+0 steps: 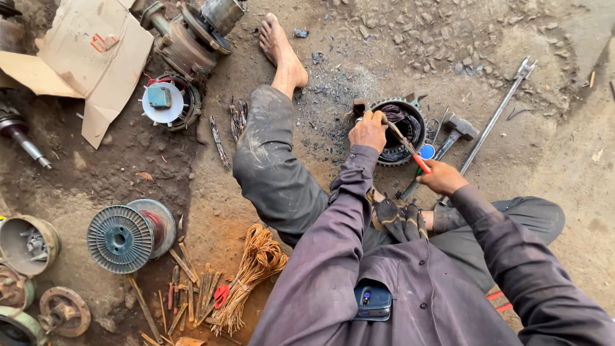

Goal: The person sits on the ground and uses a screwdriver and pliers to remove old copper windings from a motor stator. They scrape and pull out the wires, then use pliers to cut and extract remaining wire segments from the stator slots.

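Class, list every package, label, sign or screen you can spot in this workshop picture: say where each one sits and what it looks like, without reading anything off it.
Cardboard box: flattened, top left on the dirt floor, brown with a small red mark.
Phone: in the person's shirt pocket at bottom centre, dark and rectangular; its back with camera lenses shows, not the screen.
Round sticker: blue and white, on the ground just right of the ring-shaped motor stator.
No signs in view.

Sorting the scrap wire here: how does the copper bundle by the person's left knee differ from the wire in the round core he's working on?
The copper wire bundle is bright orange, lies loose on the dirt and is untouched. The wire in the round core is dark, packed inside the toothed ring, with the left hand on the ring's rim. Both are multi-strand wire.
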